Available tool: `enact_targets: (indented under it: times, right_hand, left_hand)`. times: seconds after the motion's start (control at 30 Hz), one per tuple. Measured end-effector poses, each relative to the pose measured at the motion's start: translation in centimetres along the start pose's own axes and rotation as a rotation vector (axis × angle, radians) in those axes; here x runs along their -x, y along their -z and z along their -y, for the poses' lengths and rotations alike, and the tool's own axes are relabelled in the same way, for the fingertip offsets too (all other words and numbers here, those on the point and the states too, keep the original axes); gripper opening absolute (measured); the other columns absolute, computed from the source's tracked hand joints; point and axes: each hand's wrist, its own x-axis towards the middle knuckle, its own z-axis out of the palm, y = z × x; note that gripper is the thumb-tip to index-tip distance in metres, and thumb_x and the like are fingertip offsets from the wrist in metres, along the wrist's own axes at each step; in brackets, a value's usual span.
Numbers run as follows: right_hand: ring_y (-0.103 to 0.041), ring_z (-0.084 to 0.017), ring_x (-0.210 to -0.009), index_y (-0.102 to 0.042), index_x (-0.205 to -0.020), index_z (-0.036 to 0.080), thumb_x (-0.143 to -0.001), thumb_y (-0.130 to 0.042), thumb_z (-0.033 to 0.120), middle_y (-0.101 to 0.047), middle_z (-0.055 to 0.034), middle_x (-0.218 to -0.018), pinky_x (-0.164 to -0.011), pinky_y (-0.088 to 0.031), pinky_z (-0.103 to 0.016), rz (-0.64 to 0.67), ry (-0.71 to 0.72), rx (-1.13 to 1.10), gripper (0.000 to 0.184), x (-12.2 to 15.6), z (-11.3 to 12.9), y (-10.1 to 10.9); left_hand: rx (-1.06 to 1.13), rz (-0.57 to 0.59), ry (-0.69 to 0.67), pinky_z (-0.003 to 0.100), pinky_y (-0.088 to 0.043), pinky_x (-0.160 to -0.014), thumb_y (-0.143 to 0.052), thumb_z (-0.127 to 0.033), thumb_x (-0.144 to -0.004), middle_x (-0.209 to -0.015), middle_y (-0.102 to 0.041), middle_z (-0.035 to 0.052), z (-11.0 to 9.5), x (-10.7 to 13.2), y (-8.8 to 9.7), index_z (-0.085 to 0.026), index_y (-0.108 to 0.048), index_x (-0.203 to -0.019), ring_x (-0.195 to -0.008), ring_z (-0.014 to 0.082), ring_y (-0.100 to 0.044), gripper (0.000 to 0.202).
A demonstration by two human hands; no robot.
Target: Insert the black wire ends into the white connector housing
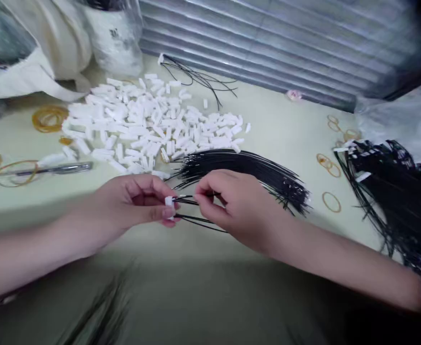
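While the left hand pinches a small white connector over the table, the right hand pinches a black wire w/ its tip at it. Push straight & slow.

Bare table lay open right of the connector pile, reaching to the far shutter. Below the pile, a wire bundle barred the way. Bags crowded its far left; a pen and rubber bands its left.
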Motion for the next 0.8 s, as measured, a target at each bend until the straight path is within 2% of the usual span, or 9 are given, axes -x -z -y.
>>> enact_targets:
  times: [0.3,0.57,0.8]
  right_hand:
    - [-0.042,-0.007,-0.061,-0.054,-0.067,0.015,-0.08,-0.05,0.015,-0.054,0.0037,-0.066,-0.056,-0.027,-0.024,0.002,0.004,-0.03,0.014,-0.2,0.5,-0.1]
    - [-0.043,-0.008,-0.063,-0.056,-0.069,0.015,-0.08,-0.051,0.016,-0.055,0.0029,-0.068,-0.057,-0.027,-0.025,0.028,-0.003,-0.03,0.012,-0.2,0.6,-0.3]
    - [-0.044,-0.008,-0.062,-0.056,-0.07,0.013,-0.081,-0.052,0.012,-0.055,0.001,-0.067,-0.057,-0.03,-0.023,-0.014,0.088,-0.057,0.011,-0.2,0.6,-1.3]
  left_hand:
    - [-0.05,-0.017,-0.013,0.016,-0.051,-0.064,-0.073,-0.02,-0.069,-0.066,-0.071,-0.0021,-0.1,0.1,-0.3,-0.016,-0.061,-0.077,-0.064,0.0106,-0.068,0.014]
    - [-0.096,-0.018,-0.008,0.017,-0.05,-0.064,-0.071,-0.019,-0.071,-0.064,-0.071,-0.0015,-0.5,0.3,-0.4,-0.016,-0.062,-0.079,-0.063,0.0105,-0.067,0.012]
    - [-0.112,0.021,-0.031,0.018,-0.05,-0.063,-0.071,-0.018,-0.072,-0.063,-0.071,-0.0022,-0.3,0.6,-0.3,-0.016,-0.065,-0.08,-0.062,0.0109,-0.067,0.01]
